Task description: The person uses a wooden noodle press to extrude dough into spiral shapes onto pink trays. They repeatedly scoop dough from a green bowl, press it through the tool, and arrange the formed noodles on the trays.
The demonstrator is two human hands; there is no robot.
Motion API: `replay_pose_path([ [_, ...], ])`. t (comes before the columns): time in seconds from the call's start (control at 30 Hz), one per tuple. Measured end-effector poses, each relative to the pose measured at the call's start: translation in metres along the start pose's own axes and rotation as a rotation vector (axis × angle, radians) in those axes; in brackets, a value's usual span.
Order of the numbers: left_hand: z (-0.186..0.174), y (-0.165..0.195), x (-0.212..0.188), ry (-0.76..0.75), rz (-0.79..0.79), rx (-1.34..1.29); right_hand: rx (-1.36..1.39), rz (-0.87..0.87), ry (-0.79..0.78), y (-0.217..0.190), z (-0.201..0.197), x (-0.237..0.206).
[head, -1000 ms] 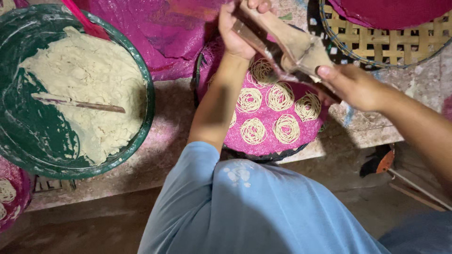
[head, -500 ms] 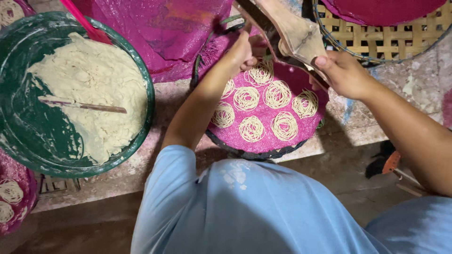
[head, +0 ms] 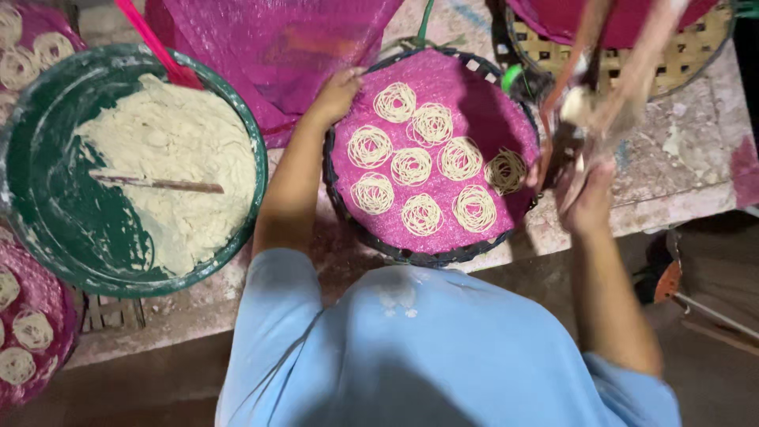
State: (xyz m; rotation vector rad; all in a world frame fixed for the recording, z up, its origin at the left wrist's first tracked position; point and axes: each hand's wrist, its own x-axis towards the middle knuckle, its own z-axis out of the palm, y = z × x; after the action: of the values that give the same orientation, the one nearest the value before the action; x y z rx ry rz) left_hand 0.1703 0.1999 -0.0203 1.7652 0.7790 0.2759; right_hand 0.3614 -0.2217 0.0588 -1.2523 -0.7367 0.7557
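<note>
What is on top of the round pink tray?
Nine little coils of thin white noodles lie on the pink mesh that covers the round tray. The left hand grips its far rim. The mesh hides the tray's bottom; only its dark woven edge shows.

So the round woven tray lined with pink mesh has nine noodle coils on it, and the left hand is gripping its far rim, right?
Not quite. The head view shows eight noodle coils on the round woven tray lined with pink mesh. The left hand does grip its far rim.

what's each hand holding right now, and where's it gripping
The left hand grips the upper-left rim of the round tray of noodle coils. The right hand holds the blurred wooden press from below; exact grip unclear.
</note>
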Motion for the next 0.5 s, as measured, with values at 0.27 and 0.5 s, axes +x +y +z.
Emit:
replay_pose_path([
  [0.27,0.018,-0.043,-0.075,0.172,-0.165,-0.624,0.218,-0.063,0.224,0.021,-0.004,-0.087],
  [0.5,0.105,-0.097,-0.246,0.473,-0.079,-0.969,0.171,-0.072,0.229,0.024,-0.004,-0.108],
])
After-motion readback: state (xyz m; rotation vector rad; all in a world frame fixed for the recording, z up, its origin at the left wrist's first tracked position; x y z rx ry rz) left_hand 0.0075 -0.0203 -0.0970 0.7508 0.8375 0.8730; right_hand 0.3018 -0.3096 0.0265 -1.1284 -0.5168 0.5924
